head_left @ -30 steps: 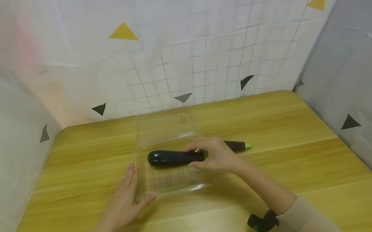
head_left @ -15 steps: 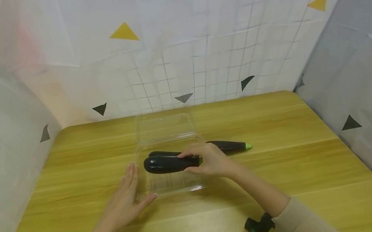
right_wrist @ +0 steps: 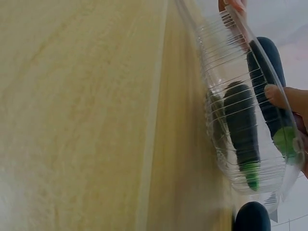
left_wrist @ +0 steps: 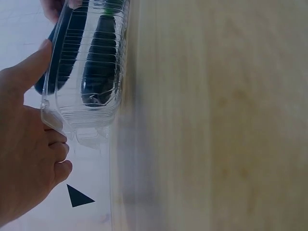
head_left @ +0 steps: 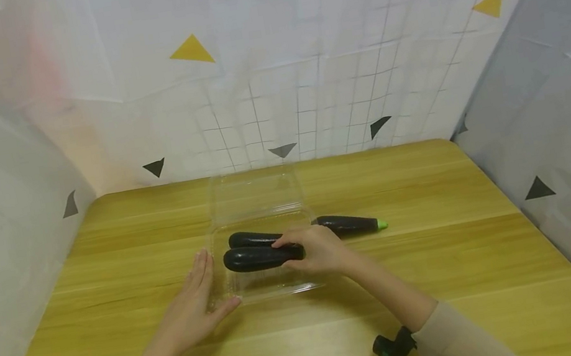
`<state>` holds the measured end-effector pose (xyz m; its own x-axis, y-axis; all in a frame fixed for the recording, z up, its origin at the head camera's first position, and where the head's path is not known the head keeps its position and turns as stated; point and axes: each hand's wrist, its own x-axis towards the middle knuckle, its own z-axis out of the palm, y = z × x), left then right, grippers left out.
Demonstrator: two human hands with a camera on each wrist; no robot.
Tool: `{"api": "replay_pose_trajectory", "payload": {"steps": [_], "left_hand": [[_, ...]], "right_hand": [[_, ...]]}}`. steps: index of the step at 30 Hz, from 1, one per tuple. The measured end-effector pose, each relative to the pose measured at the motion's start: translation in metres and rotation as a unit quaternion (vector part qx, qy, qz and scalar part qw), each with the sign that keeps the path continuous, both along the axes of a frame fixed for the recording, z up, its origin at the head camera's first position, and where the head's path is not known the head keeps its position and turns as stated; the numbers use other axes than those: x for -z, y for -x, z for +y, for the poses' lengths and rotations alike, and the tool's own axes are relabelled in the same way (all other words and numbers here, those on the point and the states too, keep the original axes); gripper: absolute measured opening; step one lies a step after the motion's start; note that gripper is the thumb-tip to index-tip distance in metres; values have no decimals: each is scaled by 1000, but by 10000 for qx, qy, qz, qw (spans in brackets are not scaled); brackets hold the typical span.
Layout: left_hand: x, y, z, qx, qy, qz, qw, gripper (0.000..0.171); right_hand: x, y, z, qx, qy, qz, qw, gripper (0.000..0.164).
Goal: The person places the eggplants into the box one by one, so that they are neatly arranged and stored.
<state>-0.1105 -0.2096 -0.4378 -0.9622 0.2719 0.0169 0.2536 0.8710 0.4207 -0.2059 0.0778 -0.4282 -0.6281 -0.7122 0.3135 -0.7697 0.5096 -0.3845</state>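
Observation:
In the head view my right hand (head_left: 321,252) grips a dark eggplant (head_left: 259,258) near its stem end. It is held over the clear plastic clamshell box (head_left: 304,289), whose lid (head_left: 256,195) lies open at the back. Behind it a second eggplant (head_left: 245,239) lies in the box, partly covered by my right hand. My left hand (head_left: 194,307) rests against the box's left side, fingers straight, thumb at the front corner. The right wrist view shows the held eggplant (right_wrist: 264,62) tilted above the one inside (right_wrist: 243,115), its green cap by my fingers.
A third eggplant (head_left: 347,224) with a green tip lies on the wooden table (head_left: 447,264) right of the box. White patterned sheets (head_left: 302,74) enclose the table at the back and sides. A black wrist device (head_left: 393,346) sits by the right sleeve.
My right hand has moved slightly left and towards me with its eggplant, baring the second eggplant behind it and more of the third one. My left hand and the box have stayed put.

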Motion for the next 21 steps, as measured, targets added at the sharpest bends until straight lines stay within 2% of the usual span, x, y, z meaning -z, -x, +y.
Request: {"api": "replay_pose_trajectory", "payload": {"steps": [13, 21], "left_hand": [[0, -1, 0, 0, -62, -57, 10000, 102], [0, -1, 0, 15, -33, -41, 10000, 102]], "right_hand": [[11, 5, -5, 313, -608, -115, 9976, 36], [10, 5, -10, 511, -1011, -118, 9935, 35]]}}
